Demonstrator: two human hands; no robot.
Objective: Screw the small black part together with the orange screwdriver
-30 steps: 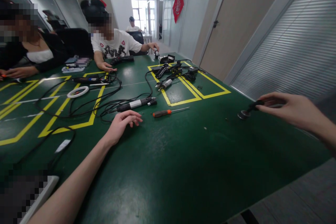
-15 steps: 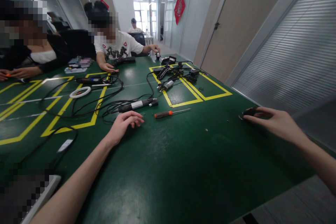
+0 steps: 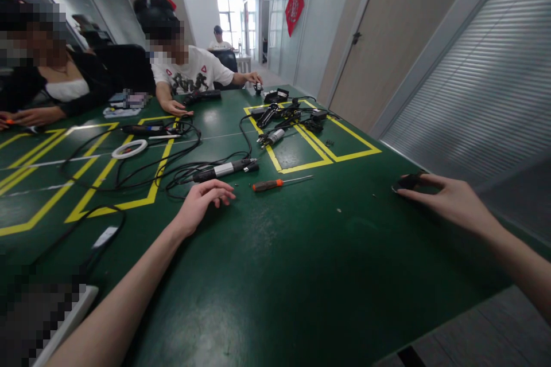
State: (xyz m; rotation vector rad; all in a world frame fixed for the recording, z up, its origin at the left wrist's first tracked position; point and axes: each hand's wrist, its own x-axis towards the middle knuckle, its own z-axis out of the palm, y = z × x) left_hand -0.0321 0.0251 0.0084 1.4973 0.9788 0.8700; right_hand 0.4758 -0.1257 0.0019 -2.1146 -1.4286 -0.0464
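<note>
My right hand [image 3: 447,200] reaches to the table's right edge, its fingers closed on a small black part [image 3: 404,183] that lies on the green table [image 3: 301,258]. My left hand [image 3: 202,202] rests on the table with loosely curled fingers and holds nothing. Just beyond it lie a black and silver electric screwdriver [image 3: 226,170] with its cable and an orange-handled screwdriver [image 3: 275,183].
Black cables [image 3: 142,169] sprawl over yellow floor-tape boxes. More tools and cables [image 3: 286,117] sit in the far yellow box. A white ring [image 3: 129,149] lies at left. Two people sit across the table at left; another sits far back. A wall and door run along the right.
My right hand has lowered the small black part from above the table down onto its surface near the right edge. My left hand has stayed in place.
</note>
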